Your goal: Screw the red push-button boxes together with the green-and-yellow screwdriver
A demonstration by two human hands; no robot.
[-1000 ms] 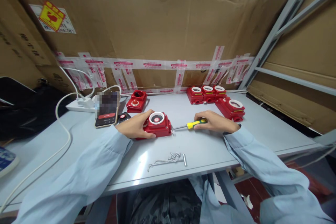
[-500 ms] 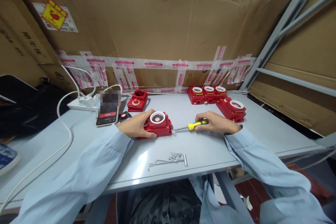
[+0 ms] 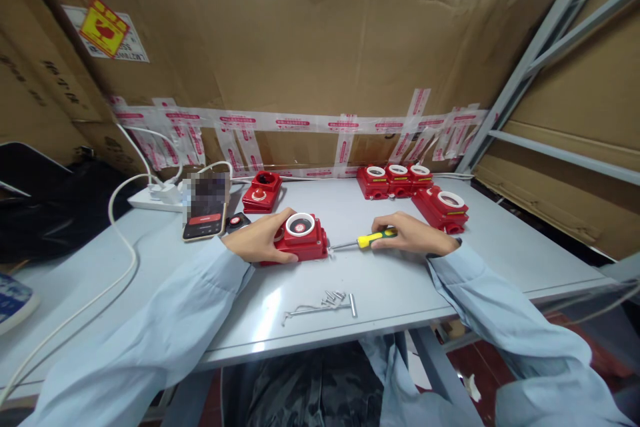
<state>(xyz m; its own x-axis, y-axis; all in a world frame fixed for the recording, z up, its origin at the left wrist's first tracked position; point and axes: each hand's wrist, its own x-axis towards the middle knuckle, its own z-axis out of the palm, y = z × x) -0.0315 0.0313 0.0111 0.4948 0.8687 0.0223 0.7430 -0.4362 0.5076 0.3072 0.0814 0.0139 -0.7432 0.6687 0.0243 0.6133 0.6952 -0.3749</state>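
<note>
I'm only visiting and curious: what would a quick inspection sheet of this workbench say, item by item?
Surface: grey table.
Job's things: red box with a white ring on top, mid-table; yellow-green screwdriver, tip at the box's right side.
Clutter: loose screws and thin metal rod near the front edge; phone; open red housing; spare red boxes at the back right.
Hands: left hand grips the red box's left side; right hand holds the screwdriver handle.
Cables: white cable runs from the power strip across the table's left.
Surroundings: cardboard wall with printed tape; metal shelf frame at the right.
</note>
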